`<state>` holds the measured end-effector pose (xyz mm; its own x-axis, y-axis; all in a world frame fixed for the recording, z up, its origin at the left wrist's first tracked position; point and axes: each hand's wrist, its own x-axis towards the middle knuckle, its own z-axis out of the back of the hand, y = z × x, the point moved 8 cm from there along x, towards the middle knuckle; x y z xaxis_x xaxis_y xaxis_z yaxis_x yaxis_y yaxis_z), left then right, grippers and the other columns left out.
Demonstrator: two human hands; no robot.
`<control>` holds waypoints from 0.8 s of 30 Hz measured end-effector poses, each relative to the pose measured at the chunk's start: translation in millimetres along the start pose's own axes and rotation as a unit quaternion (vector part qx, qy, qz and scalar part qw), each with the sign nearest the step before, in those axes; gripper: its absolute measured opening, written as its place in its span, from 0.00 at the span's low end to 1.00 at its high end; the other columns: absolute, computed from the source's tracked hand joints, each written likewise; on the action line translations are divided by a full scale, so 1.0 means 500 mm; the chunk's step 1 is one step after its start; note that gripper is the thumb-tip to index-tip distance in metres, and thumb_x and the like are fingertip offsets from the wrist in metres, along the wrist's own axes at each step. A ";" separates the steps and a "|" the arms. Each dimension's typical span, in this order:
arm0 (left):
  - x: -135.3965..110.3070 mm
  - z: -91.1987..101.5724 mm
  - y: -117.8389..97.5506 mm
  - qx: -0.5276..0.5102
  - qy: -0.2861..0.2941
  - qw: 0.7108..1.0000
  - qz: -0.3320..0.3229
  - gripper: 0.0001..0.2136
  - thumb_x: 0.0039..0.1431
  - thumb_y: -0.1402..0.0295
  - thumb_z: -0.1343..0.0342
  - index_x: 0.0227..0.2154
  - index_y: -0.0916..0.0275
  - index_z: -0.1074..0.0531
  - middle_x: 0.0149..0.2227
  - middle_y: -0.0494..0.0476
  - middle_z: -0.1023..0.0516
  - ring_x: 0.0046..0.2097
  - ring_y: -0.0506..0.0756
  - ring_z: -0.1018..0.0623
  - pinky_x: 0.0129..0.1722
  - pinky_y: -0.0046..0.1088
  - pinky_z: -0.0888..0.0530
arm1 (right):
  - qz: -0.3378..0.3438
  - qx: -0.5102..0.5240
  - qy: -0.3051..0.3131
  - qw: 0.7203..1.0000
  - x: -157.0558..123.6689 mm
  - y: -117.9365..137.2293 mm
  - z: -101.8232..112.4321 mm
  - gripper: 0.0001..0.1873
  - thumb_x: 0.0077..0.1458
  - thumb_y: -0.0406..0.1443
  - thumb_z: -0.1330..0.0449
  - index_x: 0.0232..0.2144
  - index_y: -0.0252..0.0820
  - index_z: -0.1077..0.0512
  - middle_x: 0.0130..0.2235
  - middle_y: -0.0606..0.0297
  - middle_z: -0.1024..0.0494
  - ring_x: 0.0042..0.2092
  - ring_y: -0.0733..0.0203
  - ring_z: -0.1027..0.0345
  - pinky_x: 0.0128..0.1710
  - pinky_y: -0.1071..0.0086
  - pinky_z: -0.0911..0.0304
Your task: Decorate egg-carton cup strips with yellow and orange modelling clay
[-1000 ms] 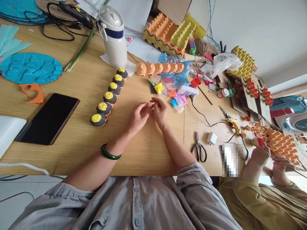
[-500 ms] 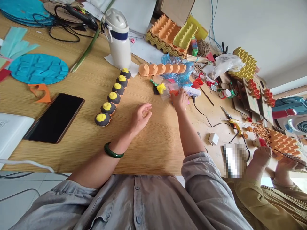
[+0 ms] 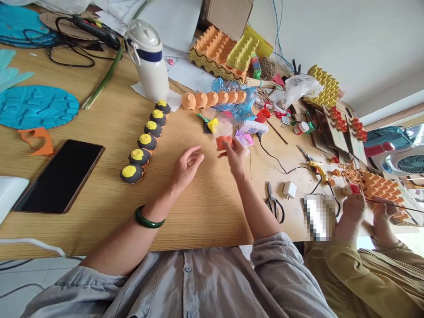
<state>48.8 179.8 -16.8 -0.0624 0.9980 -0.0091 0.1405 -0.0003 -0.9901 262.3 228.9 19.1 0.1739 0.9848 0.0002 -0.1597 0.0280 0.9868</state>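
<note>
Head camera view: a person's right hand pinches an orange clay packet between its fingers over the tabletop, near yellow clay and a white power strip. The left hand, fingers loosely curled and thumb apart, hovers near black-and-yellow egg-carton cups.

Right hand now has an orange lump pinched in its fingers; 1 s ago lump lay at 9 o'clock of the power strip. Half a second ago hand was reaching there, since pulled back toward 8 o'clock. Hands were together 1 s ago, now apart: right at 3 o'clock of left hand.
</note>
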 end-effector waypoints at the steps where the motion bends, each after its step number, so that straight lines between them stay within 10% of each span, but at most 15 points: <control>1: -0.001 -0.002 -0.003 -0.006 0.002 1.000 0.007 0.26 0.60 0.49 0.29 0.55 0.62 0.16 0.59 0.68 0.12 0.54 0.64 0.11 0.60 0.43 0.13 | -0.032 0.048 0.030 0.998 -0.030 -0.011 -0.026 0.23 0.64 0.56 0.28 0.44 0.46 0.26 0.38 0.68 0.18 0.32 0.64 0.22 0.26 0.72 0.24; 7: 0.005 0.004 0.007 0.003 -0.027 0.999 0.028 0.23 0.60 0.44 0.31 0.41 0.63 0.15 0.42 0.63 0.09 0.45 0.63 0.12 0.48 0.38 0.14 | -0.099 0.074 0.147 0.981 -0.136 -0.026 -0.119 0.33 0.51 0.64 0.22 0.40 0.46 0.22 0.27 0.70 0.18 0.26 0.61 0.23 0.23 0.68 0.24; 14: 0.010 0.015 -0.030 0.082 -0.046 0.995 -0.031 0.17 0.67 0.52 0.36 0.46 0.60 0.18 0.47 0.64 0.11 0.50 0.63 0.12 0.53 0.39 0.14 | -0.088 0.047 0.102 0.990 -0.116 -0.036 -0.091 0.35 0.51 0.67 0.24 0.44 0.48 0.25 0.28 0.69 0.20 0.25 0.60 0.28 0.23 0.66 0.29; 18: 0.009 0.079 -0.119 0.185 -0.085 0.973 -0.109 0.15 0.68 0.66 0.35 0.56 0.59 0.17 0.63 0.67 0.17 0.71 0.68 0.22 0.81 0.51 0.32 | -0.055 0.026 0.046 0.997 -0.113 -0.045 -0.057 0.35 0.55 0.68 0.28 0.44 0.48 0.27 0.27 0.72 0.26 0.23 0.63 0.36 0.22 0.68 0.37; 24: 0.007 0.212 -0.140 0.440 -0.171 0.874 -0.116 0.30 0.65 0.67 0.33 0.70 0.63 0.25 0.79 0.78 0.34 0.81 0.83 0.36 0.82 0.73 0.44 | -0.015 -0.016 0.059 0.998 -0.114 -0.062 -0.059 0.32 0.63 0.66 0.35 0.49 0.47 0.28 0.30 0.71 0.28 0.26 0.65 0.38 0.24 0.70 0.41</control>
<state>-65.8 176.7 37.8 -0.3016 0.9003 0.3138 -0.7204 0.0004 -0.6936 228.9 176.9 -16.1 0.0646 0.9966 -0.0507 -0.1883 0.0620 0.9802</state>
